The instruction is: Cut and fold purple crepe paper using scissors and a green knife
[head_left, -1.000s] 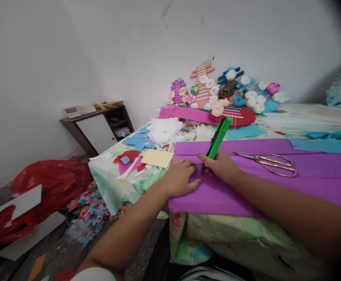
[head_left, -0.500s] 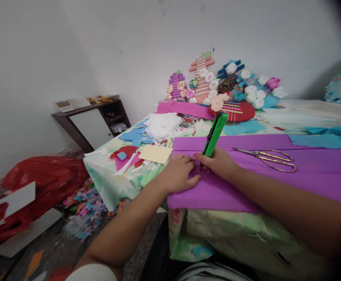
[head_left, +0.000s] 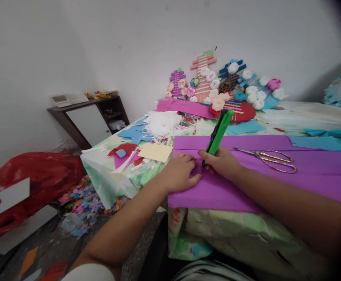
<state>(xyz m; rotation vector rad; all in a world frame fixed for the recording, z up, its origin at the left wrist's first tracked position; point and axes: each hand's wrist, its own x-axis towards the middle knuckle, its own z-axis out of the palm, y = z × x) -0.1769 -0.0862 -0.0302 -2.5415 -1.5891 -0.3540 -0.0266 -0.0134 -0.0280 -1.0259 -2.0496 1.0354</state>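
Note:
Purple paper [head_left: 310, 168] lies over the near part of the table, with fold lines running across it. My left hand [head_left: 181, 173] rests on its left end, fingers spread and pressed down, holding nothing. Just to the right, my right hand [head_left: 221, 160] is closed around a green and black utility knife [head_left: 218, 134]. The knife stands steeply, its lower end at the paper close to my left fingers; the blade tip is too small to make out. Gold-handled scissors [head_left: 271, 158] lie on the paper beyond my right forearm.
White string [head_left: 163, 124], a cream card [head_left: 156, 152] and coloured scraps lie at the table's left. Decorated crafts with paper flowers [head_left: 253, 97] lean against the wall. A low cabinet [head_left: 87, 123], a red bag [head_left: 50, 171] and paper cuttings [head_left: 84, 208] are at the left.
My right hand has shifted slightly right with the knife, whose top tilts a little further right. My left hand has stayed in place on the paper.

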